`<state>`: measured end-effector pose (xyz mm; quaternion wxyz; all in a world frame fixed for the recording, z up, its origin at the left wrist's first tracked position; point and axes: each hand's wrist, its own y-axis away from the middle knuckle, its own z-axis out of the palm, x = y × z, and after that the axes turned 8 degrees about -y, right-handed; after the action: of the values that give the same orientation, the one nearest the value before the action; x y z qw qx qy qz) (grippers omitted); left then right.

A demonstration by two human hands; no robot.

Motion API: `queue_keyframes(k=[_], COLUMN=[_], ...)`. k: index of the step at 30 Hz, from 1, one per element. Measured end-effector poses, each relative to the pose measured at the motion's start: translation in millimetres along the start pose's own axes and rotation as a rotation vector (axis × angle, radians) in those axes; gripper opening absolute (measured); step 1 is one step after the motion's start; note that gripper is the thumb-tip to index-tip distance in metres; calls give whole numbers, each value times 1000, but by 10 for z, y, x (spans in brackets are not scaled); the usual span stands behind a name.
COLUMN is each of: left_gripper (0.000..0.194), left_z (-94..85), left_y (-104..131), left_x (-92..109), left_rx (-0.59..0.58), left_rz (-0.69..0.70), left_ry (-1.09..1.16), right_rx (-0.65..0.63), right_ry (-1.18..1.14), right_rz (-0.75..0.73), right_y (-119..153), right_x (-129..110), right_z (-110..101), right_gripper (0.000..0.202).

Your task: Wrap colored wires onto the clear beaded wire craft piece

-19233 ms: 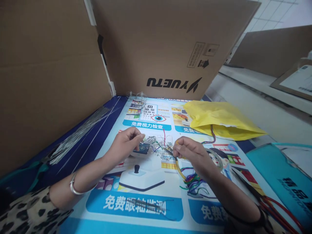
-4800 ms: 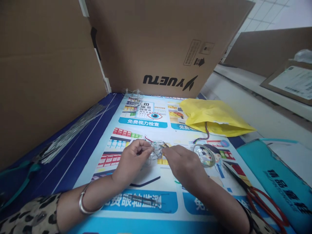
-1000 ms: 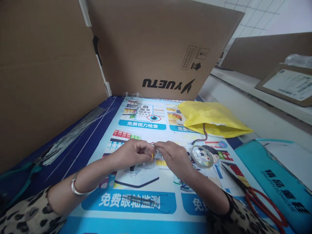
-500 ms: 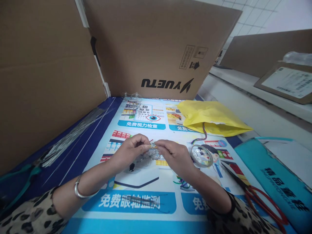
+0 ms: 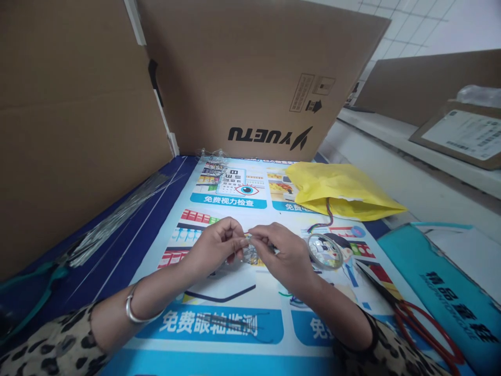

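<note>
Over the middle of the printed sheet, my left hand [image 5: 219, 244] and my right hand [image 5: 281, 251] meet fingertip to fingertip. Both are closed in a pinch on a tangled piece of thin silvery wire [image 5: 251, 255] that seems to carry small clear beads. Part of the wire piece hangs below the fingers; the rest is hidden behind them. To the right of my right hand lies a round clear dish [image 5: 324, 250]. Dark and green threads [image 5: 291, 297] show partly under my right wrist. Several dark thin wires [image 5: 235, 325] lie nearer to me.
Red-handled scissors [image 5: 425, 329] and a teal box [image 5: 442, 282] are at right. Behind the dish is a yellow pouch [image 5: 344, 190] with coloured threads. Silvery wires [image 5: 113, 224] and teal-handled pliers [image 5: 50, 279] lie left. Cardboard [image 5: 254, 78] walls the back; more wire pieces [image 5: 213, 162] sit before it.
My left hand's fingers have curled in and shifted slightly right at the wire piece. Less of the wire shows left of the fingers. The right hand has hardly moved.
</note>
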<state>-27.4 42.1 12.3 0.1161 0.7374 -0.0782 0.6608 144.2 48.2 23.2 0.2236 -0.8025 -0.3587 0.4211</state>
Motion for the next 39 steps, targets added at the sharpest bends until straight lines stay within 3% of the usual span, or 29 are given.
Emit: queue_keyframes(k=[6,13,18,21,30,39], left_gripper=[9,6,9,10,10,22], left_z=[-3,-13,-52,-71,-65,-76], left_y=[26,38,19,8,18,34], left_x=[29,-25,-29,-37,-49,-11], left_rx=[-54,1,-17,-3,-43,-93], left_rz=[72,167,107,90,128,-37], left_ry=[-151,-296,-137,-112,-139,150], right_rx=[-35,-76,-19,-83,-200,-147], right_ry=[-6,9,-59,-4,98,185], right_rz=[-17,-196,-92,-70,-126,-312], right_y=[-11,27,-19,-28,19,13], right_x=[-70,-131,-73,6,13,-24], right_z=[13,52,-38,-85,-24,-16], right_gripper=[15,19,13,14,18,19])
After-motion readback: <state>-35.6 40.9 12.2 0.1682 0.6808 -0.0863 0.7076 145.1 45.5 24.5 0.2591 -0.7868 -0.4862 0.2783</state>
